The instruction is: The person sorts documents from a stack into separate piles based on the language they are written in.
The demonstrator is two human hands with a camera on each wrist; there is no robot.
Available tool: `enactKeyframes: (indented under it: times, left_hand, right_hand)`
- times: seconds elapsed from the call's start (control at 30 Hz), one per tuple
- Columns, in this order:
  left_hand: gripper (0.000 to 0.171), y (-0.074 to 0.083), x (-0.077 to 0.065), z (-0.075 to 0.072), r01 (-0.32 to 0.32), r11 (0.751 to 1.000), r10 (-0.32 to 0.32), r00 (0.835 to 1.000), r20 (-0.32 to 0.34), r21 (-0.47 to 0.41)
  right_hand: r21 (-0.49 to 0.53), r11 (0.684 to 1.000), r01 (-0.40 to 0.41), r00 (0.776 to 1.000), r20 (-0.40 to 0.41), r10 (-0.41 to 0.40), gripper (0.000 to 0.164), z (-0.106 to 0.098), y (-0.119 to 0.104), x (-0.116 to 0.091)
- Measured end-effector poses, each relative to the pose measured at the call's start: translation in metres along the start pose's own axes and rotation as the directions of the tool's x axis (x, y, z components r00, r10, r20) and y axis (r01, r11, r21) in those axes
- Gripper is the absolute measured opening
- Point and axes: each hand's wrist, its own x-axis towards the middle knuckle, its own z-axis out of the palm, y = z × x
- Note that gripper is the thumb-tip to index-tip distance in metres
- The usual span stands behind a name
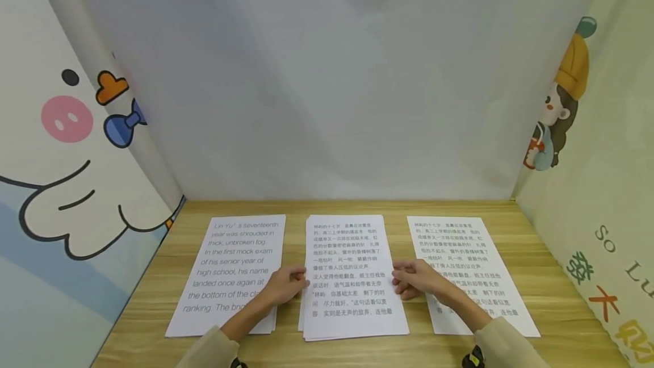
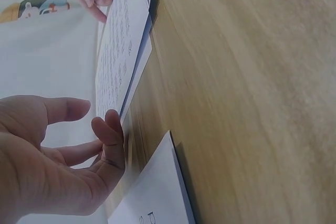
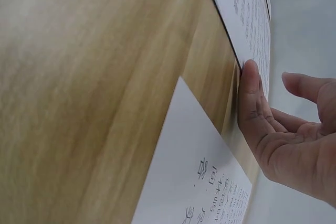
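A booth-like workspace: a wood-grain table (image 1: pixel 327 356) stands hemmed in by a pale back wall (image 1: pixel 327 84) and cartoon-printed left wall (image 1: pixel 30 129) and right wall (image 1: pixel 603 197); the wider building cannot be told.

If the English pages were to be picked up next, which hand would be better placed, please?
Probably the left hand: it is at the left edge of the middle stack, beside the English pages, while the right hand is at the stack's opposite edge.
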Motion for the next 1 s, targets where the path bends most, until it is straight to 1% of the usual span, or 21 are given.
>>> enactKeyframes:
  times: [0.07,0.17,0.3,0.37,0.5,0.57,0.63,0.77,0.9,1.0]
  left_hand:
    - [0.05,0.001,0.0,0.001,0.007,1.0,-0.007,1.0,0.0,-0.004]
    - [0.049,0.002,0.0,0.002,0.016,1.0,-0.016,1.0,-0.004,-0.014]
    - [0.046,0.003,0.0,0.002,-0.001,0.999,0.0,1.0,-0.023,-0.032]
    - [0.044,0.002,0.0,0.002,-0.013,0.998,0.011,0.999,-0.032,-0.059]
    - [0.042,0.002,0.001,0.002,-0.009,0.985,0.005,1.0,-0.028,-0.173]
    - [0.043,0.001,0.001,0.003,0.004,0.974,-0.009,1.0,-0.023,-0.224]
    - [0.046,0.0,0.002,0.004,0.014,0.965,-0.021,1.0,-0.023,-0.263]
    - [0.052,-0.002,0.001,0.005,0.031,0.955,-0.039,0.999,-0.024,-0.296]
    - [0.054,0.0,-0.001,0.005,0.046,0.947,-0.055,0.998,-0.02,-0.318]
    - [0.055,0.002,-0.002,0.005,0.046,0.945,-0.058,0.998,-0.03,-0.325]
  right_hand:
    - [-0.001,1.0,0.003,1.0,0.002,-0.003,0.065,0.001,0.0,-0.001]
    - [-0.006,1.0,0.001,1.0,-0.018,-0.002,0.062,0.001,-0.001,-0.003]
    - [-0.016,1.0,0.014,0.999,-0.052,-0.015,0.057,0.001,-0.002,-0.005]
    - [-0.03,0.999,0.02,0.997,-0.073,-0.022,0.055,0.001,-0.002,-0.005]
    - [-0.05,0.999,0.016,0.991,-0.133,-0.023,0.051,0.003,-0.001,-0.004]
    - [-0.023,1.0,0.02,0.989,-0.147,-0.023,0.051,0.005,0.0,-0.003]
    - [0.037,0.999,0.027,0.989,-0.145,-0.022,0.054,0.008,0.002,-0.003]
    - [0.146,0.989,0.019,0.995,-0.101,-0.004,0.064,0.012,0.004,-0.002]
    - [0.172,0.985,0.002,0.996,-0.091,0.013,0.067,0.013,0.004,-0.003]
    - [0.184,0.983,-0.004,0.994,-0.106,0.024,0.066,0.013,0.004,-0.002]
